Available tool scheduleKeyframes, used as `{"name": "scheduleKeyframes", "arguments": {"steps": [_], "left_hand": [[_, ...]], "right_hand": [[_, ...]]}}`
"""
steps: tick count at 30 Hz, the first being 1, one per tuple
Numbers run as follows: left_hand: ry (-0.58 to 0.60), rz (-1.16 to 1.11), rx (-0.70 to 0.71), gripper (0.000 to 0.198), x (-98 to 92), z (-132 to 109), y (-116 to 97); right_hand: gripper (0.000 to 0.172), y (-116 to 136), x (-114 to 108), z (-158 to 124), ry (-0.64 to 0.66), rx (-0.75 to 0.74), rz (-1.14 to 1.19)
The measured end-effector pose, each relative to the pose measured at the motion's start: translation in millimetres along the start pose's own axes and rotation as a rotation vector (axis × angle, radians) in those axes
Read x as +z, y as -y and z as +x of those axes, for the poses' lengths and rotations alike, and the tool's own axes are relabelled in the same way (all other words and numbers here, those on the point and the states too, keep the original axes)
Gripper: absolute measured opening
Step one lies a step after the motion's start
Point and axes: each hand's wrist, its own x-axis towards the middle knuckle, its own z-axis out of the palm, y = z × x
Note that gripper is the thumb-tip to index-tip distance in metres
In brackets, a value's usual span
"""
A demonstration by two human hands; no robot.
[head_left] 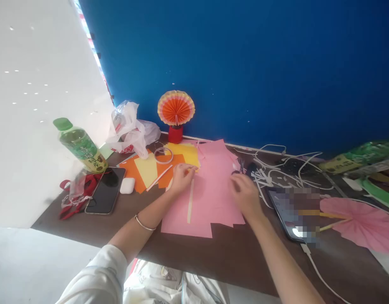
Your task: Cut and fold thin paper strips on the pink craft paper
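My left hand is over the left side of the stacked pink paper, its fingers pinched together; anything between them is too small to make out. A narrow cream strip runs along the pink sheet just below those fingertips. At the paper's right edge my right hand has its fingers curled inward, and what they hold, if anything, is hidden. Dark-handled scissors lie right beyond its fingertips. Left of my left hand are orange paper, yellow paper and a roll of tape.
A pleated paper fan stands on a red base by the blue wall. A green-capped bottle, plastic bag, phone and white earbud case are left. White cables, another phone and a pink fan lie right.
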Motion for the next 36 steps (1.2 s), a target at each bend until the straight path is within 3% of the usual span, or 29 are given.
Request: {"name": "scheduleKeyframes", "arguments": {"steps": [2, 4, 5, 8, 11, 16, 23, 36], "left_hand": [[0.014, 0.011, 0.013, 0.021, 3.2, -1.0, 0.2], [0.047, 0.013, 0.037, 0.021, 7.3, -3.1, -1.1], [0.060, 0.014, 0.044, 0.021, 8.8, -4.1, -1.9], [0.069, 0.049, 0.039, 0.022, 9.7, -5.6, -4.0], [0.076, 0.105, 0.031, 0.023, 7.5, -5.4, -5.2], [0.112, 0.159, 0.038, 0.025, 6.9, -5.5, -5.8], [0.126, 0.169, 0.031, 0.025, 7.6, -6.1, -6.7], [0.141, 0.164, 0.039, 0.023, 6.6, -5.8, -6.2]], "right_hand": [[0.017, -33.8, -8.8, 6.6, 0.066, 0.267, -0.002], [0.014, -65.5, -16.3, 15.3, 0.231, 0.442, -0.098], [0.014, -77.6, -19.2, 19.6, 0.326, 0.493, -0.160], [0.014, -93.1, -24.4, 29.7, 0.430, 0.491, -0.189], [0.015, -84.6, -27.4, 34.7, 0.511, 0.454, -0.228], [0.022, -62.1, -33.3, 38.8, 0.674, 0.310, -0.527], [0.020, -56.2, -31.9, 37.4, 0.640, 0.143, -0.673], [0.021, -49.0, -28.9, 38.7, 0.622, 0.120, -0.721]]}}
